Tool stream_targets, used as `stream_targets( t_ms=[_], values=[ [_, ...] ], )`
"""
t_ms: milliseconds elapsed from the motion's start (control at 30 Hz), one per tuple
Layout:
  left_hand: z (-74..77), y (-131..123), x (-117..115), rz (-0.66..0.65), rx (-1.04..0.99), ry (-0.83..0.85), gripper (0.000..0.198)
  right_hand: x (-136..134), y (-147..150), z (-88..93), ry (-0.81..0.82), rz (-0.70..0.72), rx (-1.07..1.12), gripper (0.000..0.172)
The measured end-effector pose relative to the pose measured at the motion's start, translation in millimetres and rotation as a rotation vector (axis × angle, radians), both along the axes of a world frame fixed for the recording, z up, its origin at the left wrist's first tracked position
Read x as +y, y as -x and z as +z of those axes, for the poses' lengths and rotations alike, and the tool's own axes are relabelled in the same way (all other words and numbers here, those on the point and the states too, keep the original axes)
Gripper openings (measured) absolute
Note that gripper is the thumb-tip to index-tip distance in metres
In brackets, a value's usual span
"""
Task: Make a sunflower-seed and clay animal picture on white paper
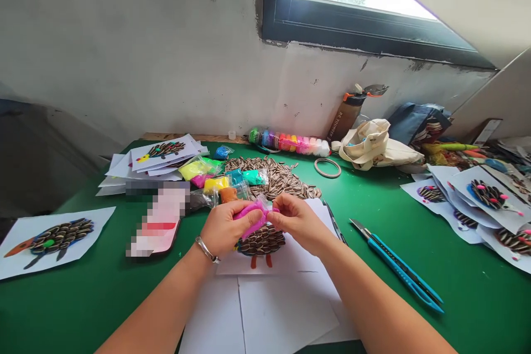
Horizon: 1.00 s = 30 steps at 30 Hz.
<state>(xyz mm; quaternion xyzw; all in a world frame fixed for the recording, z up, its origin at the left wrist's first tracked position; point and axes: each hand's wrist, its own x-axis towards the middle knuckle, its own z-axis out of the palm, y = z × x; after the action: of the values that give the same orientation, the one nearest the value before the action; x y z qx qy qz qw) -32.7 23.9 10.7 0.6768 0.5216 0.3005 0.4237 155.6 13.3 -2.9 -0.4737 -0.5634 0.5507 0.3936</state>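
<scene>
Watching remotely: I'm seeing a bright pink clay packet point(250, 230) in clear wrap, bulging slightly, tilting between left hand point(222, 227) and right hand point(301, 227). Beneath, I'm noting a seed figure point(263, 242) lying flat on white paper point(296, 263), overlapping striped seeds forming its body, two orange-brown legs pointing toward the wearer.

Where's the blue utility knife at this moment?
In the head view, the blue utility knife lies on the green table, right of the person's right hand and left of the seed-decorated sheets.
</scene>
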Motion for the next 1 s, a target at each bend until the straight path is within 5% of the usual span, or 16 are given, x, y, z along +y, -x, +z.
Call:
stream_targets(
  t_ms=[367,1000],
  values=[
    [-1.9,-1.4,-1.9,0.054,-0.063,-0.005,0.043,1.8,-4.0,-0.1,0.147,-0.05,0.332,0.022],
    [-4.5,0.5,-0.5,0.053,-0.058,-0.004,0.044,-0.2,-2.9,-2.6,0.023,0.047,-0.02,0.015]
  ],
)
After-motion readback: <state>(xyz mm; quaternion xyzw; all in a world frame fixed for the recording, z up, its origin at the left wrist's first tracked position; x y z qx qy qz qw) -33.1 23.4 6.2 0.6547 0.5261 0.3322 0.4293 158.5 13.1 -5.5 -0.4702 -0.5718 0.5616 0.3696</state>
